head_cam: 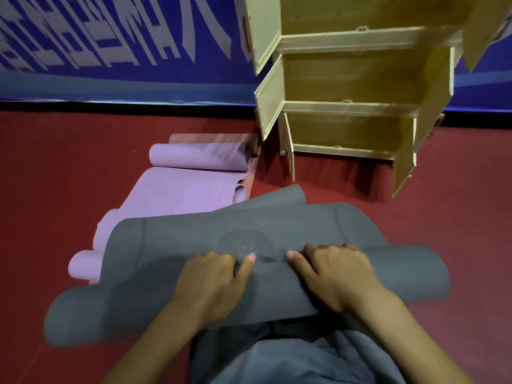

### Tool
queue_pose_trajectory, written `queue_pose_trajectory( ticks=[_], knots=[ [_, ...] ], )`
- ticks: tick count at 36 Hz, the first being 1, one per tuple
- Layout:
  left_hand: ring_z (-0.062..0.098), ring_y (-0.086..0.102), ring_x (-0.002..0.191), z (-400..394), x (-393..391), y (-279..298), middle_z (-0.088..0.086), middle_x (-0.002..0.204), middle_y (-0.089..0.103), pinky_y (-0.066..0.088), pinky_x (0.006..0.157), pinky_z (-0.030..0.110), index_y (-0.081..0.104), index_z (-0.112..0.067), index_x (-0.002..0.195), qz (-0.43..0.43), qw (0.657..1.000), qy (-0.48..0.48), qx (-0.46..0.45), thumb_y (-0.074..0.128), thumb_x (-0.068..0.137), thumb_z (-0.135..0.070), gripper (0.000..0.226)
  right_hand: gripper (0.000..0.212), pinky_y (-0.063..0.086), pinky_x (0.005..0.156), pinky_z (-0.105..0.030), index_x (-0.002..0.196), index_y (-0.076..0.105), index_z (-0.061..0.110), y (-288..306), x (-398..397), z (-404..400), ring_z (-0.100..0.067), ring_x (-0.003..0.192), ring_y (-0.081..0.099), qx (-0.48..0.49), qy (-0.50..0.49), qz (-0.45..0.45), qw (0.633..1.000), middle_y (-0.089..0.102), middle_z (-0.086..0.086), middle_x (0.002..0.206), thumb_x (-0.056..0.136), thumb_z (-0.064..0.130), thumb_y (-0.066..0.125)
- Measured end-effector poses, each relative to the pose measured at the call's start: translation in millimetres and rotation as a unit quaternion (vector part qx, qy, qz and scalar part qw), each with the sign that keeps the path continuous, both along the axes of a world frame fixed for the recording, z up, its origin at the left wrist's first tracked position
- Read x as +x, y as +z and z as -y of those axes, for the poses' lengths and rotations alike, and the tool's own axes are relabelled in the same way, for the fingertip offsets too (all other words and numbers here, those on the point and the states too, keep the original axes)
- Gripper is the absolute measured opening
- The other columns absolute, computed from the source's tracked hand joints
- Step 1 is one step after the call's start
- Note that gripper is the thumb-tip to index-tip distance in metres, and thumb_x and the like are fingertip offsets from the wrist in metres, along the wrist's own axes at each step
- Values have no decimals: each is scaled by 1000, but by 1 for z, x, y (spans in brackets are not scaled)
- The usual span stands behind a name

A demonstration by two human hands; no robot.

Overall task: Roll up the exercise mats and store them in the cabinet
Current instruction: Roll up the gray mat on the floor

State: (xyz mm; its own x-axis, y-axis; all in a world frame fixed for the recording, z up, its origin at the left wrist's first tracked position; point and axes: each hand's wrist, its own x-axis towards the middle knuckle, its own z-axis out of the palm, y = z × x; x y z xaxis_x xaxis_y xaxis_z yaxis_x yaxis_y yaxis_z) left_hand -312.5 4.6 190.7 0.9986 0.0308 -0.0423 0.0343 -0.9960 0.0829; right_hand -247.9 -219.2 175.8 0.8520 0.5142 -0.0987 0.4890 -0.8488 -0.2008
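From the head camera, the left hand (214, 284) and right hand (336, 275) both lay on the rolled part of a dark grey rubber exercise mat (194, 245), fingers curled over it, on the red floor (55, 167) before an open pale wooden cabinet (352, 106); a lilac exercise mat (177, 195) lay just behind, partly rolled.

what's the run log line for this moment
step: rolling grey mat | left hand: gripping roll | right hand: gripping roll | purple mat: unrolled behind | cabinet: doors open

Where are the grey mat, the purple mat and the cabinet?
grey mat (171, 245): head view, its flat unrolled part.
purple mat (177, 192): head view, its flat middle.
cabinet (352, 108): head view, a shelf's front edge.
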Motion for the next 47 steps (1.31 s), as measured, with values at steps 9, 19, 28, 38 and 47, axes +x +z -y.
queue_pose_trajectory(
  ticks=[9, 19, 28, 38, 47],
  knots=[
    [31, 67, 102, 6, -21, -17, 8, 106, 73, 50, 83, 39, 67, -21, 106, -41, 999, -12, -7, 0, 91, -66, 83, 69, 47, 76, -40, 77, 59, 24, -3, -26, 3, -31, 76, 70, -41, -28, 45, 998, 72, -5, 76, 94, 67, 7],
    [34, 59, 118, 19, 28, -13, 13, 119, 67, 43, 97, 39, 72, -20, 110, -217, 972, 30, -79, 16, 94, -75, 80, 35, 43, 79, -46, 77, 49, 21, -19, -42, 19, -34, 75, 59, 38, -132, 152, 979, 61, -5, 73, 102, 41, 35],
    [23, 57, 72, 42, -5, -28, -2, 73, 55, 39, 56, 34, 56, -18, 70, 135, 990, -7, -50, 41, 100, -51, 47, 36, 40, 73, -42, 69, 46, 19, -23, -27, 38, -30, 65, 56, 75, -130, 164, 975, 56, -1, 64, 94, 44, 43],
    [30, 64, 86, 50, -13, -35, 7, 91, 68, 51, 86, 46, 68, -8, 105, 150, 987, -52, 16, 36, 102, -58, 60, 44, 34, 61, -35, 61, 47, 16, -10, 24, 25, -32, 69, 52, 52, -150, 4, 987, 58, -10, 72, 92, 47, 43],
    [29, 62, 74, 43, 0, -36, 5, 77, 65, 43, 82, 44, 62, -14, 86, 118, 991, -28, 49, 28, 102, -63, 62, 48, 42, 64, -36, 69, 58, 17, -14, 42, 16, -32, 77, 59, 34, -137, -56, 988, 65, -10, 83, 92, 55, 39]
  ],
)
